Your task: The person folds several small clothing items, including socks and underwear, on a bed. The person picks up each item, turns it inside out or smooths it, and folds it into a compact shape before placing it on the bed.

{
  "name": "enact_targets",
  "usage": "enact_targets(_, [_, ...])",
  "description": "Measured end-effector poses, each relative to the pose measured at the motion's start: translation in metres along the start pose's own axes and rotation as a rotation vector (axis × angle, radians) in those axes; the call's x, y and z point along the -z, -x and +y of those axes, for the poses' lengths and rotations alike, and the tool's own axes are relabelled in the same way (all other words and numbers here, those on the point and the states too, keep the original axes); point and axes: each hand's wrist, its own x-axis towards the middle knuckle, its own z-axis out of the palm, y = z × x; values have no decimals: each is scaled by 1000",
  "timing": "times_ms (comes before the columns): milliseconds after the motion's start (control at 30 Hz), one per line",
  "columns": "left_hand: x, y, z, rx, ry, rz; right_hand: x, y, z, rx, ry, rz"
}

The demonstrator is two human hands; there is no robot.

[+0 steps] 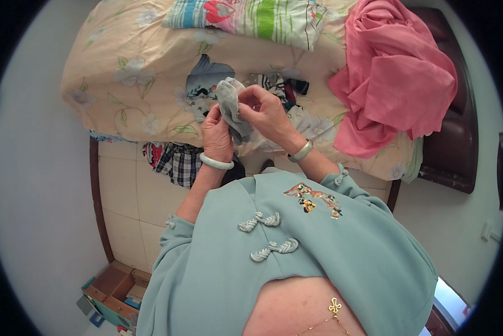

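Observation:
Between my two hands is a small, soft grey cloth item [229, 106], bunched up and sock-like, with a paler edge at its top. My left hand [217, 134] pinches its lower left side. On the upper right side, the fingers and thumb of my right hand [264, 113] grip its edge. Just beyond my hands on the bed lies a blue-grey cloth piece [209, 75] with a patterned part below it. Right of it sits a small heap of striped and dark cloth items [274, 84], partly hidden by my right hand.
The bed wears a peach flowered sheet [134, 101]. A striped pillow [251, 17] lies at the far side, a pink cloth [397, 73] at the right by a dark headboard [453, 112]. Checked clothing [178, 165] hangs low near my left forearm. An open wooden drawer unit [114, 285] stands lower left.

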Motion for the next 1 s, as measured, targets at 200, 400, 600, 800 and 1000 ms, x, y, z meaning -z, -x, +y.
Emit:
enact_targets(200, [-15, 6, -7, -107, -149, 62, -2, -2, -7, 88, 97, -68])
enact_targets(400, [-13, 4, -2, -143, -252, 18, 5, -1, 2, 98, -86, 22])
enact_targets(600, [-12, -1, 12, -83, -16, -38, 23, -3, -7, -73, -233, 30])
enact_targets(800, [-17, 4, 10, -83, -6, -70, 10, -3, -1, -69, -197, 146])
enact_targets(1000, [-33, 14, 18, -88, 61, -130, -1, -5, -4, -106, -302, 187])
